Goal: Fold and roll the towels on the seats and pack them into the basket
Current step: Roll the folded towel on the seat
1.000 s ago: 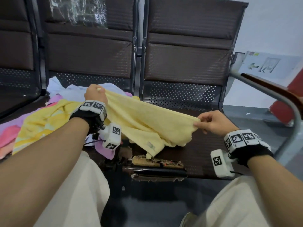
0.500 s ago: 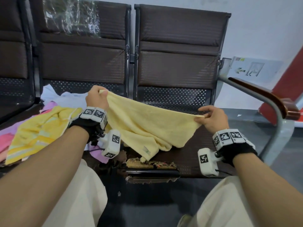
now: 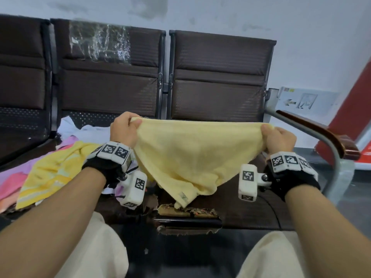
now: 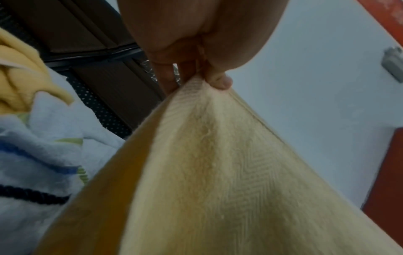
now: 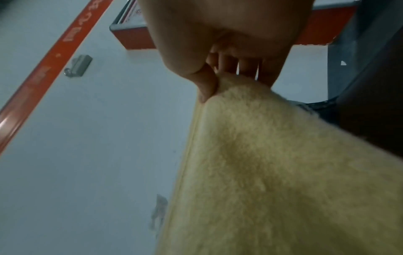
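A pale yellow towel (image 3: 190, 157) is held stretched in the air above the right-hand seat (image 3: 251, 205) of a row of dark brown waiting-room chairs. One top corner is pinched between thumb and curled fingers of the left hand (image 3: 123, 130), the opposite corner by the right hand (image 3: 278, 140); the hands are kept well apart, and the cloth sags to a point between them, its lowest tip hanging near the torn front edge of the seat. A heap of other towels (image 3: 46, 169), yellow, pink, lilac and white, is seen on the neighbouring seat to the left. No basket is visible.
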{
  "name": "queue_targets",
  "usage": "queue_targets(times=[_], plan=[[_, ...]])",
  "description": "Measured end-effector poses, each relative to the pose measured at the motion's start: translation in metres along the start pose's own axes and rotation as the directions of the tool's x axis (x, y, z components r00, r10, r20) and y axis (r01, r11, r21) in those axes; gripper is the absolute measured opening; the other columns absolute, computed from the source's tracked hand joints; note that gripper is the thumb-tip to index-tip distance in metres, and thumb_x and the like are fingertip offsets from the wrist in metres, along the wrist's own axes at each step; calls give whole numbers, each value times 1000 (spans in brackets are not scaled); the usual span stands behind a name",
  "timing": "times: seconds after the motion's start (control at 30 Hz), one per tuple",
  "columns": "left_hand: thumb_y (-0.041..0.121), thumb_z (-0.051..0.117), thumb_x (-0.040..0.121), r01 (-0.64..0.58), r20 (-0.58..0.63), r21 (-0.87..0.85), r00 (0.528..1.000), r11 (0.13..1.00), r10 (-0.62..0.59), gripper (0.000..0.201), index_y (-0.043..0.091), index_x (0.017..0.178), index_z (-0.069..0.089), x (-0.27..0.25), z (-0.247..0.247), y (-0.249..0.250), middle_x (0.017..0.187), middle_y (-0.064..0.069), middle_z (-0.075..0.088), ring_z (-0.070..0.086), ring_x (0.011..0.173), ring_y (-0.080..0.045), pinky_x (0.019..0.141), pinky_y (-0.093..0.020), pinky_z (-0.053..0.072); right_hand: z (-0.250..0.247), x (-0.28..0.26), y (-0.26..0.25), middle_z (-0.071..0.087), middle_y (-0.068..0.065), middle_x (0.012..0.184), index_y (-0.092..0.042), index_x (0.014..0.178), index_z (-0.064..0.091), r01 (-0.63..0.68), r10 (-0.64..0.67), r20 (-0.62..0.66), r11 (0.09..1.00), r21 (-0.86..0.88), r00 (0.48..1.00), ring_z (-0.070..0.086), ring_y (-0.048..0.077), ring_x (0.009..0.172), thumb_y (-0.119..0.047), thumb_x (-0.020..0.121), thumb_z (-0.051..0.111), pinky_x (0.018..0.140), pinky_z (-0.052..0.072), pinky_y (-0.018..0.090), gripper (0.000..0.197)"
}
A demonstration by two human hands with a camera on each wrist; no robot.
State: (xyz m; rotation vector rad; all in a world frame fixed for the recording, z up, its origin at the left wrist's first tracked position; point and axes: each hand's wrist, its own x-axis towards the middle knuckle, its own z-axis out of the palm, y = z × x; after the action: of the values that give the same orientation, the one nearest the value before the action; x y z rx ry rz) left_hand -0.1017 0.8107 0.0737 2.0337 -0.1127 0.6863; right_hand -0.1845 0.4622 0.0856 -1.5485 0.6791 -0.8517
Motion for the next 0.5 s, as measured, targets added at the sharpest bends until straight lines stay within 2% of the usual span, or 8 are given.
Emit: queue_targets(times=[0.07,0.13,0.23,0.33,0.4,0.47,0.5], plan=[[11,52,92,2,-14,-17,1000,1000,-2,16,8,100,65,3,-3,5,103,-11,67,57,101,-28,82,-27,37,0,-1,-14,53,-8,54,-15,59,62,81,-83,-48,996,-35,995,48,10,55,-29,77,70,61,41,25,23],[12,52,92,6,-59,-59,998,998,-9,16,8,100,65,8,-9,15,102,-10,67,57,96,-25,78,-25,37,2,-3,-29,55,-10,56,-20,61,62,158,-159,-74,987,-19,984,50,11,60,-29,78,71,65,41,24,21],[15,52,90,-11,-138,-118,990,993,-5,16,13,97,66,25,-22,38,92,-3,65,56,89,-20,75,-25,38,5,-2,-58,49,-5,56,-17,70,65,309,-305,-99,950,32,947,41,10,57,-28,80,68,61,38,21,15],[18,51,89,-123,-182,-105,978,987,102,14,15,95,64,48,-36,61,85,3,61,53,83,-16,70,-23,35,6,3,-91,54,-1,63,-15,76,68,430,-422,-159,903,18,893,42,8,58,-29,81,66,52,33,10,15],[20,51,91,-176,-189,-74,969,982,159,14,15,97,63,58,-40,67,86,3,60,51,83,-15,70,-22,33,6,10,-105,58,-2,67,-13,82,72,446,-436,-167,895,27,885,47,6,59,-32,80,65,56,37,12,21],[21,50,93,-178,-158,-55,973,982,168,15,14,97,63,61,-37,63,88,1,61,52,84,-17,71,-25,33,9,15,-105,62,-1,72,-13,88,73,411,-410,-136,911,-18,902,53,10,67,-32,81,66,62,38,16,21],[21,50,93,-165,-123,-43,980,985,158,15,14,97,63,60,-32,58,89,-1,62,52,85,-19,71,-26,33,11,18,-98,62,1,75,-14,90,73,378,-380,-111,925,-41,918,54,12,72,-31,82,67,62,36,15,19]])
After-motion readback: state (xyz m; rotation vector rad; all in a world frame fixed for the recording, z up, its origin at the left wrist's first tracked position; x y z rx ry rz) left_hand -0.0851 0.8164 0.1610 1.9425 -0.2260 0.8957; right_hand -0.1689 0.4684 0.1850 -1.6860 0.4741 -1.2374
